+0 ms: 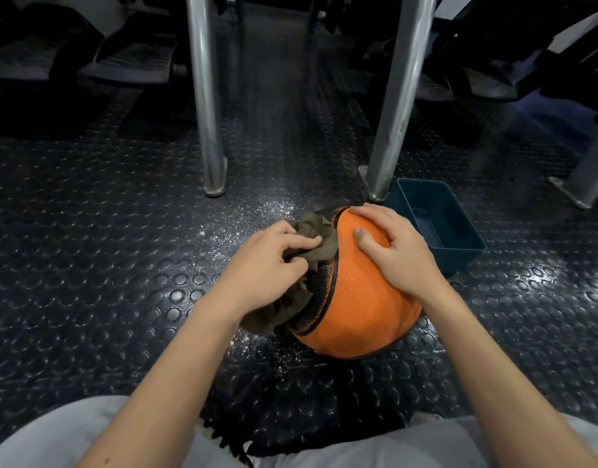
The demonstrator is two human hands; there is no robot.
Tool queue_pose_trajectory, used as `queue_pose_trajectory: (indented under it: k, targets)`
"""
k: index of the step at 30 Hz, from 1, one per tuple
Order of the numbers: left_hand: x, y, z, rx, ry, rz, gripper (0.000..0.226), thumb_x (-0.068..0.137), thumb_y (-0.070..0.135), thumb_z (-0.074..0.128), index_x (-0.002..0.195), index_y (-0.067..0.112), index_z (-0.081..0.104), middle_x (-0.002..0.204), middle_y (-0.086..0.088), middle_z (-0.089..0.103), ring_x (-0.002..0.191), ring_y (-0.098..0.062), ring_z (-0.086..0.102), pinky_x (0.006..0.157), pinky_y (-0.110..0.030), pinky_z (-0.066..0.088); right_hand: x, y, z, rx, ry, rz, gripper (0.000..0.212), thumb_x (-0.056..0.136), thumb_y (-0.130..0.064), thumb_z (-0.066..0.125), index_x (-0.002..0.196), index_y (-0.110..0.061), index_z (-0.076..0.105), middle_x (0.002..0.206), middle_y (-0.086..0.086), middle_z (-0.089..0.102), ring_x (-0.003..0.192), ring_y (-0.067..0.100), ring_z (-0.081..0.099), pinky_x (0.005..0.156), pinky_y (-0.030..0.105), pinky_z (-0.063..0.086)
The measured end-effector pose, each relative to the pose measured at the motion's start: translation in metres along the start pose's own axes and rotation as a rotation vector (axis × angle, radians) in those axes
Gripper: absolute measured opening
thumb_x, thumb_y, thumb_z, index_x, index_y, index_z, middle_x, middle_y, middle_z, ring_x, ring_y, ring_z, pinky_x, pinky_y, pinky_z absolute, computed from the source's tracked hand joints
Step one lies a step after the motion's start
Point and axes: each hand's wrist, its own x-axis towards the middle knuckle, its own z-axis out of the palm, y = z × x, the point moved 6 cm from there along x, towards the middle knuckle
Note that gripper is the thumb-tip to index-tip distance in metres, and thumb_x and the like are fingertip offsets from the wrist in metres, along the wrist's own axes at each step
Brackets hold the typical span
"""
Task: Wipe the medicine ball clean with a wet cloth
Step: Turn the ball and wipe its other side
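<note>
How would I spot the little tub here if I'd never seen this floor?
Start at the orange medicine ball on the studded black floor. Just beyond its right side, beside the foot of a metal leg, sits the tub. It is the only open, rectangular, dark blue thing there.

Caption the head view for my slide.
The left hand holds a cloth against the orange medicine ball; right hand rests on top.
</note>
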Motion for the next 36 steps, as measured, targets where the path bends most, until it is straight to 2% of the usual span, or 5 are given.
queue_pose_trajectory:
  k: [9, 15, 23, 29, 36]
  targets:
    - [-0.014, 0.006, 0.015, 0.043, -0.19, 0.048, 0.033, 0.087, 0.02, 0.056, 0.109, 0.042, 0.068, 0.096, 0.017, 0.052, 0.065, 0.001, 0.047, 0.07, -0.029, 0.039, 0.003, 0.01, -0.006, 0.087, 0.011, 0.037, 0.046, 0.08, -0.059, 0.041, 0.122, -0.047, 0.054, 0.135, -0.02, 0.049, 0.127, 0.005, 0.041, 0.107, 0.044, 0.034]
    - [-0.024, 0.008, 0.043, 0.098, -0.503, 0.112, 0.032, 0.081, 0.011, 0.06, 0.097, 0.034, 0.075, 0.085, 0.017, 0.056, 0.079, 0.001, 0.049, 0.076, -0.014, 0.036, 0.005, 0.018, -0.012, 0.13, 0.034, 0.044, 0.029, 0.094, -0.036, 0.051, 0.122, -0.04, 0.056, 0.126, -0.023, 0.05, 0.121, 0.002, 0.043, 0.106, 0.033, 0.033]
    - [0.003, -0.004, -0.012, -0.143, 0.222, 0.043, 0.047, 0.074, 0.022, 0.05, 0.111, 0.048, 0.062, 0.104, 0.017, 0.055, 0.103, -0.012, 0.052, 0.095, -0.028, 0.041, 0.006, 0.015, -0.007, 0.085, 0.037, 0.041, 0.039, 0.09, -0.052, 0.044, 0.125, -0.04, 0.055, 0.132, -0.018, 0.051, 0.124, 0.008, 0.044, 0.105, 0.041, 0.036]
    - [0.01, -0.002, 0.011, 0.087, 0.163, -0.034, 0.039, 0.092, 0.017, 0.048, 0.123, 0.038, 0.06, 0.11, 0.02, 0.044, 0.102, -0.01, 0.037, 0.084, -0.027, 0.033, 0.005, 0.007, -0.002, 0.043, 0.05, 0.02, 0.055, 0.078, -0.064, 0.033, 0.124, -0.042, 0.054, 0.132, -0.019, 0.051, 0.125, 0.008, 0.043, 0.105, 0.047, 0.035]
    - [-0.006, 0.006, 0.014, -0.03, -0.112, 0.058, 0.029, 0.082, 0.022, 0.057, 0.085, 0.047, 0.071, 0.09, 0.022, 0.058, 0.091, -0.01, 0.054, 0.087, -0.039, 0.045, 0.005, 0.012, -0.007, 0.081, 0.071, 0.031, 0.038, 0.089, -0.05, 0.045, 0.124, -0.04, 0.056, 0.131, -0.018, 0.053, 0.123, 0.007, 0.045, 0.104, 0.045, 0.037]
